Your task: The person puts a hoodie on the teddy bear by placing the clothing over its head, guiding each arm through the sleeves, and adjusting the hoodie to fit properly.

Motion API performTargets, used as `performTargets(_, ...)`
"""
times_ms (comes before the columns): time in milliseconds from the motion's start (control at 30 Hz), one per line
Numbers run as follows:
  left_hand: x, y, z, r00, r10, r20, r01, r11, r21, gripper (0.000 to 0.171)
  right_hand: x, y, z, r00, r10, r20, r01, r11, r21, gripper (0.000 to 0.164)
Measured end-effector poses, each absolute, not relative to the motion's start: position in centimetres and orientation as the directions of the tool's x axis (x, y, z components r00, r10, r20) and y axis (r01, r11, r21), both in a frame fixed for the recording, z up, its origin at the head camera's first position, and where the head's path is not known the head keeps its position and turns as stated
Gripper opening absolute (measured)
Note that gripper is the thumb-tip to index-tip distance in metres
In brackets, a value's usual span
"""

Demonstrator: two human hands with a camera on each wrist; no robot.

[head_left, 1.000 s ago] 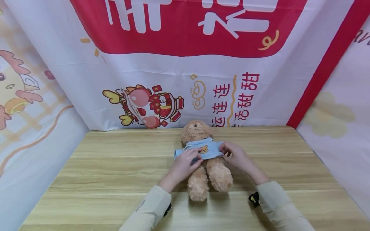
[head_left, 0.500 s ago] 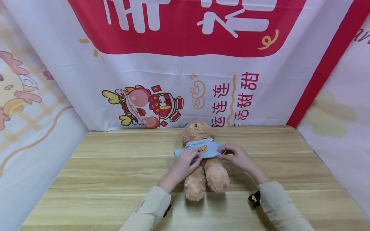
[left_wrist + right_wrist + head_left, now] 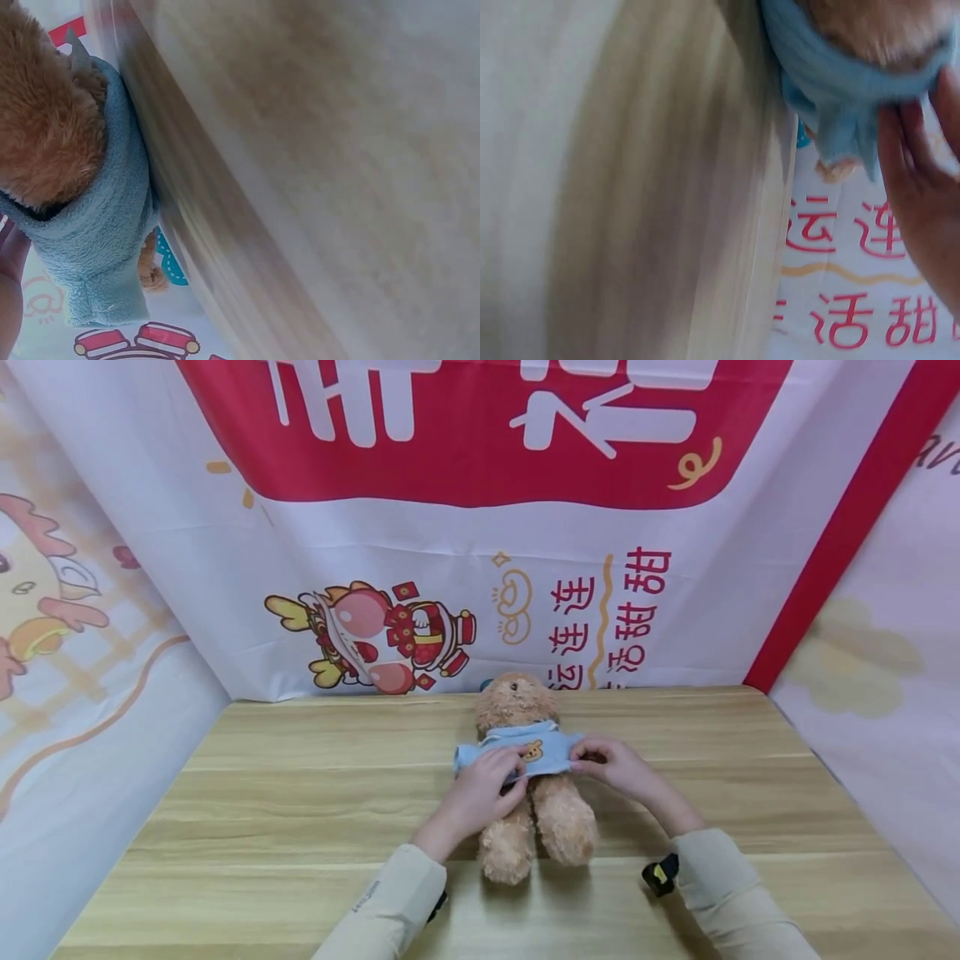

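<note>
A brown plush teddy bear (image 3: 567,828) lies on its back on the table, head toward the printed cloth. It wears a light blue shirt (image 3: 551,760) with a small bear patch on the front. My left hand (image 3: 476,792) pinches the shirt's lower hem at the middle, covering part of the belly. At the shirt's right side, my right hand (image 3: 617,768) grips the edge near the sleeve between thumb and fingers. The right wrist view shows these fingers (image 3: 896,154) against the blue fabric (image 3: 840,97). Only a bit of my left hand (image 3: 9,300) appears in the left wrist view.
The wooden table (image 3: 300,810) extends on both sides of the bear. A white and red printed cloth (image 3: 420,539) hangs at its back edge, and other printed cloths hang left and right. A small blue thing (image 3: 487,683) shows beside the bear's head.
The bear's legs have shifted slightly left, and its head a little right. My right fingers have changed their hold on the shirt's edge. My left hand stays at the hem.
</note>
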State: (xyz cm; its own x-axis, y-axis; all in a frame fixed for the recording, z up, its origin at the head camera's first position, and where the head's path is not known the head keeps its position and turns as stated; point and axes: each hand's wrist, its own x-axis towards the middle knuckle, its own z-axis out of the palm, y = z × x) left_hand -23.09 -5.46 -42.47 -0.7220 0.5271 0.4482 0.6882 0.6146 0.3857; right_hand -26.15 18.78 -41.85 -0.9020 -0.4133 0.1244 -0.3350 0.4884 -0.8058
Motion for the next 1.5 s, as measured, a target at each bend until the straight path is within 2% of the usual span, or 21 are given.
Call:
performTargets(133, -23.1, -5.6, -42.4, -0.723, 0.528, 0.445, 0.687, 0.612, 0.391, 0.005, -25.7, 17.6, -41.8, -0.953, -0.244, 0.182, -0.296, 0.607, -0.737, 0.01)
performTargets(200, -23.1, -5.7, -42.4, -0.723, 0.528, 0.445, 0.688, 0.61, 0.393, 0.005, -25.5, 17.3, -41.9, -0.949, -0.209, 0.236, -0.316, 0.647, -0.694, 0.012)
performTargets(400, -23.0, -5.8, -42.4, -0.73, 0.52, 0.444, 0.682, 0.604, 0.413, 0.005, -24.8, 17.2, -42.6, -0.867, -0.249, 0.432, -0.482, 0.644, -0.595, 0.011)
performTargets(500, -23.0, -5.7, -42.4, -0.73, 0.52, 0.444, 0.681, 0.608, 0.407, 0.006, -24.5, 17.4, -42.8, -0.844, -0.263, 0.467, -0.517, 0.631, -0.578, 0.012)
performTargets(567, -23.0, -5.6, -42.3, -0.73, 0.522, 0.441, 0.68, 0.615, 0.399, 0.006, -24.5, 17.4, -42.8, -0.847, -0.273, 0.456, -0.517, 0.625, -0.585, 0.009)
performTargets(733, -23.1, -5.1, -42.2, -0.717, 0.539, 0.441, 0.693, 0.619, 0.369, 0.009, -24.5, 18.2, -42.4, -0.879, -0.328, 0.347, -0.476, 0.54, -0.694, 0.003)
performTargets(900, -23.1, -5.1, -42.1, -0.707, 0.547, 0.448, 0.703, 0.609, 0.367, 0.007, -24.6, 18.9, -42.1, -0.873, -0.399, 0.281, -0.461, 0.486, -0.742, 0.003)
performTargets(1067, -23.1, -5.3, -42.3, -0.72, 0.538, 0.437, 0.691, 0.61, 0.388, 0.006, -24.6, 18.1, -42.1, -0.898, -0.37, 0.237, -0.41, 0.511, -0.755, 0.012)
performTargets(1200, -23.1, -5.4, -42.2, -0.728, 0.538, 0.426, 0.685, 0.607, 0.403, 0.007, -24.5, 17.1, -42.3, -0.89, -0.335, 0.31, -0.455, 0.601, -0.657, 0.012)
performTargets(1367, -23.1, -5.3, -42.1, -0.762, 0.513, 0.395, 0.646, 0.638, 0.419, 0.02, -24.4, 16.8, -42.5, -0.815, -0.351, 0.46, -0.564, 0.663, -0.493, 0.007)
performTargets(1500, -23.4, -5.2, -42.0, -0.789, 0.466, 0.401, 0.608, 0.686, 0.399, 0.028, -24.3, 17.2, -42.2, -0.809, -0.387, 0.442, -0.585, 0.602, -0.544, 0.015)
